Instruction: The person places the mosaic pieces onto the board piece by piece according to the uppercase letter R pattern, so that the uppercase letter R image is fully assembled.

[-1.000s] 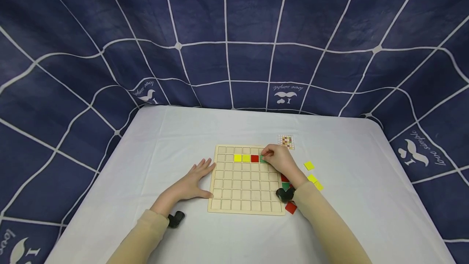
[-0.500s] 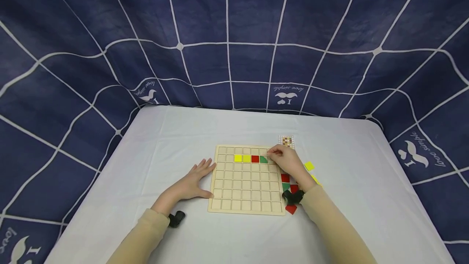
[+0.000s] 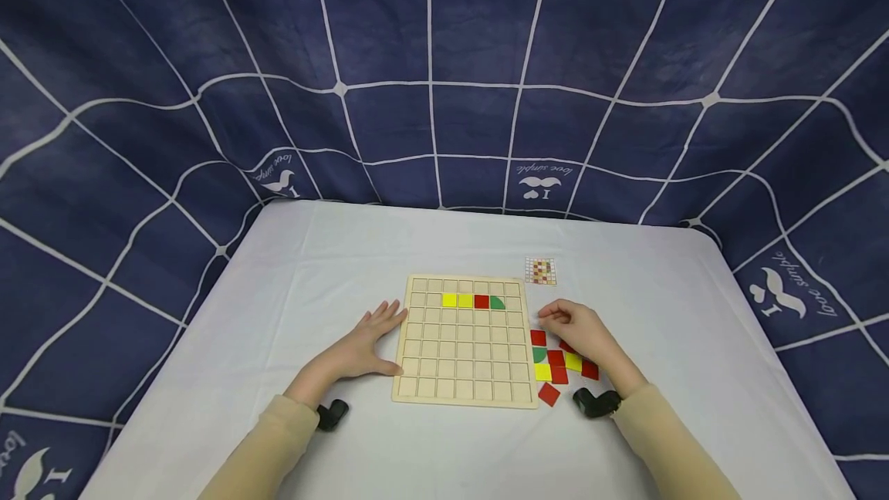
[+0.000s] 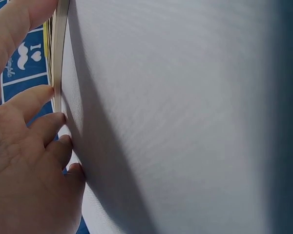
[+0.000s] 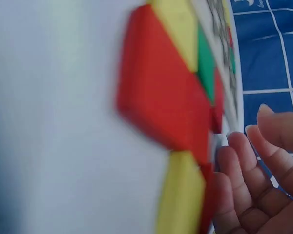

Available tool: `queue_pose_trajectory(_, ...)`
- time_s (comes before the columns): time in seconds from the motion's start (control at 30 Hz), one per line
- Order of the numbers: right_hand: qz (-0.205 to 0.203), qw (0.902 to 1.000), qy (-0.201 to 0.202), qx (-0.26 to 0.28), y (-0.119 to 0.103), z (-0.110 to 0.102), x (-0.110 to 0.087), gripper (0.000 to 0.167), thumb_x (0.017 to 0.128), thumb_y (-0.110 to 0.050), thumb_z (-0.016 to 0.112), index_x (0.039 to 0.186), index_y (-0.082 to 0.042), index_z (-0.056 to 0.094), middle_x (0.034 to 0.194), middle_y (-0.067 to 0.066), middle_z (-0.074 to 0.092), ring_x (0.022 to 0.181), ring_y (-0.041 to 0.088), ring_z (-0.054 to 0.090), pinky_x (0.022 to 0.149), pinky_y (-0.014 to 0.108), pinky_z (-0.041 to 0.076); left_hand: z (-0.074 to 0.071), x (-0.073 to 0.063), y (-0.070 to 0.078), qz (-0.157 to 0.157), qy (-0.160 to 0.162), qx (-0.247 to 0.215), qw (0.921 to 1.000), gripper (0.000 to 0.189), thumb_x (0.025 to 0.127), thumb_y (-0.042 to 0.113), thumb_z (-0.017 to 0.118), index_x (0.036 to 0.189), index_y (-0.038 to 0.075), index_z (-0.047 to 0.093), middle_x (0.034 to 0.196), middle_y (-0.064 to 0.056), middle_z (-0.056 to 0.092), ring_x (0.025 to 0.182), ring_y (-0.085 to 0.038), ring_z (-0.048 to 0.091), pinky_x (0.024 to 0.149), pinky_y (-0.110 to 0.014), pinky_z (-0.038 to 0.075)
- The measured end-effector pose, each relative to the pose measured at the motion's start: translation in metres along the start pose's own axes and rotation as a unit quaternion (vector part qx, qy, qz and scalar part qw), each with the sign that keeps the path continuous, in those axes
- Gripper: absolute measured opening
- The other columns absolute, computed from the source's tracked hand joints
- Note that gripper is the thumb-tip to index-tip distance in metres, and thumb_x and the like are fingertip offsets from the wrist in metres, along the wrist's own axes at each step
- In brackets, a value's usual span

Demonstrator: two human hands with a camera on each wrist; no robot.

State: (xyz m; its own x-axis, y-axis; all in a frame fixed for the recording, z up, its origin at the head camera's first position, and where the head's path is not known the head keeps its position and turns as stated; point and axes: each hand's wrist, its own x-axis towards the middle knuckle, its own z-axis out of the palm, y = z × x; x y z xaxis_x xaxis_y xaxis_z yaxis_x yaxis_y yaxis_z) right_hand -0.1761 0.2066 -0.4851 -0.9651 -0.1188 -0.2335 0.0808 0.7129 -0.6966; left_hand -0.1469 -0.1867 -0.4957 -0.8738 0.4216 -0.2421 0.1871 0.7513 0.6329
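Loose tiles (image 3: 557, 359) lie near the right grip (image 3: 576, 327).

Your pale wooden grid board (image 3: 467, 349) is lying flat; two yellow tiles (image 3: 450, 300), one red tile (image 3: 482, 302) and one green piece (image 3: 496, 303) are sitting in its second-farthest row; loose tiles (image 3: 556, 359) are lying beside its right edge.

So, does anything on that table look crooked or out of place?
Slightly: one red tile by the near right corner of the wooden board is turned diagonally, while the yellow tile just beyond it lies roughly square to the board. The four tiles set in the board form a straight row. Nothing looks broken.
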Motion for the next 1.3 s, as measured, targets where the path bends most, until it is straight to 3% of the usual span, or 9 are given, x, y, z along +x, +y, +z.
queue_pose_trajectory(0.37,-0.022,0.9990,-0.031,-0.025,0.005,0.007,-0.011,0.024,0.082,-0.017,0.080,0.102,-0.009,0.070,0.087,0.002,0.060,0.082,0.016,0.052,0.069,0.020,0.046,0.000,0.001,0.000,-0.001,0.000,-0.001,1.0000,0.104,0.071,0.031,0.086,0.155,0.009,0.030,0.165,-0.013,0.013,0.154,-0.033,0.004,0.125,-0.055,0.004)
queue_pose_trajectory(0.67,-0.023,0.9982,-0.040,-0.040,0.001,0.009,-0.008,0.019,0.080,-0.015,0.080,0.092,-0.011,0.066,0.081,0.002,0.055,0.077,0.017,0.050,0.064,0.022,0.043,0.001,0.002,-0.001,-0.008,0.002,0.002,1.0000,0.104,0.070,0.032,0.087,0.155,0.010,0.030,0.165,-0.012,0.014,0.154,-0.032,0.004,0.125,-0.054,0.004)
queue_pose_trajectory(0.97,-0.030,0.9985,-0.016,-0.041,0.002,0.009,-0.011,0.013,0.082,-0.019,0.079,0.089,-0.014,0.069,0.076,-0.001,0.057,0.074,0.015,0.052,0.064,0.021,0.043,0.002,0.003,-0.003,-0.008,0.002,-0.004,1.0000,0.105,0.070,0.032,0.087,0.155,0.010,0.030,0.165,-0.011,0.013,0.154,-0.032,0.003,0.125,-0.054,0.003)
queue_pose_trajectory(1.3,-0.004,0.9990,0.015,0.043,-0.007,0.003,-0.002,0.027,0.084,-0.026,0.078,0.100,-0.008,0.065,0.083,0.003,0.063,0.072,0.016,0.056,0.062,0.017,0.049,0.002,0.002,-0.003,-0.007,0.001,-0.005,1.0000,0.105,0.070,0.032,0.087,0.155,0.010,0.030,0.165,-0.011,0.013,0.154,-0.032,0.003,0.125,-0.054,0.003)
